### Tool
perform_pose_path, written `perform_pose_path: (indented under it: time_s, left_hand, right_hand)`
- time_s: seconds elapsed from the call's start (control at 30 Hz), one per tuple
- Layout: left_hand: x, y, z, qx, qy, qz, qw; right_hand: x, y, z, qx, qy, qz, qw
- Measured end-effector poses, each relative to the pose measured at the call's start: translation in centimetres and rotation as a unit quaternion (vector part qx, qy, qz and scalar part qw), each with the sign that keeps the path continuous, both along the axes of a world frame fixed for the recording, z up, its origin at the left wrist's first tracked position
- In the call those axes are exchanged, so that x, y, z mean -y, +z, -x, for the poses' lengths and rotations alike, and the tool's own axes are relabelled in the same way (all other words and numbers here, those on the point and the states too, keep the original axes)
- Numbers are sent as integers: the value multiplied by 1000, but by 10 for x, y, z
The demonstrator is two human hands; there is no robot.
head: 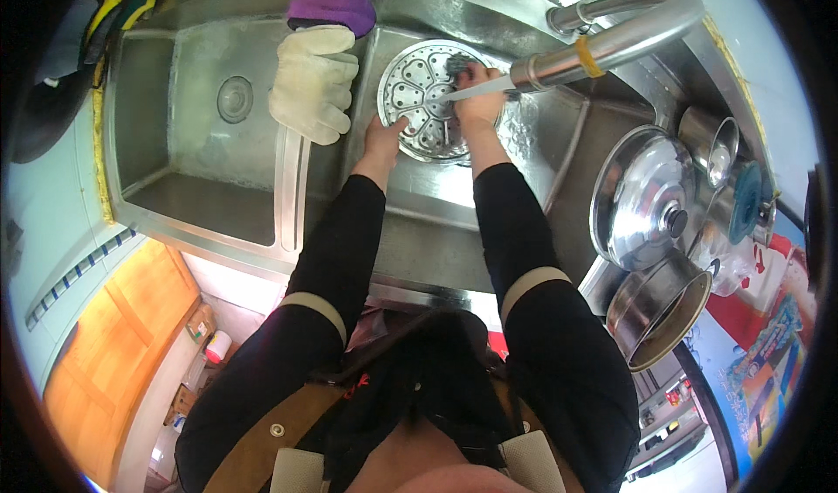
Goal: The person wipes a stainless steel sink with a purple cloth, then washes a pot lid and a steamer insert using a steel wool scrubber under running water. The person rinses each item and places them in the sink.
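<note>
A round, perforated metal steamer plate [417, 72] lies in the right sink basin [425, 244] under a stream of water [481, 88]. My left hand [382, 144] grips its lower left rim, the thumb resting on top. In my right hand [481, 97] is a dark steel-wool scourer [460, 66], pressed on the plate's upper right part. The water falls from a steel faucet [609, 41] with a yellow band and lands near the plate's middle. Part of the plate is hidden behind my right hand and the water.
A pale work glove [314, 83] and a purple cloth [332, 7] lie over the divider beside the left basin [209, 159]. On the right ledge stand a domed metal lid [638, 192], a deep metal steamer ring [655, 309] and a small metal pot [710, 139].
</note>
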State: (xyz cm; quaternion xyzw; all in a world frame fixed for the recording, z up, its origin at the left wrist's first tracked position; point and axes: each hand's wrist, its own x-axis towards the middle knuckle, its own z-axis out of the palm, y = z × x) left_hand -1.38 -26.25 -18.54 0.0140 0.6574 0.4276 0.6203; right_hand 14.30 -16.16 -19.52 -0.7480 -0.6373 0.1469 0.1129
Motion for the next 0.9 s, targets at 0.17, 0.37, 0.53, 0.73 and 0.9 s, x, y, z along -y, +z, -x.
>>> perform_pose_path:
  time_s: [0.17,0.37,0.53,0.73,0.9]
  left_hand:
    - [-11,45,-2,66,34,4,997]
    - [17,116,-11,50,-123,-153,979]
    - [22,136,-17,88,-109,-192,971]
    - [25,151,-4,122,-105,-185,970]
    - [31,171,7,135,-28,-221,965]
  right_hand:
    - [62,70,61,-427,123,-78,893]
    - [1,115,40,-321,166,-79,929]
    - [4,125,15,-262,-39,-169,949]
    - [46,146,28,-251,182,-203,929]
    - [6,134,-67,-414,-162,150,883]
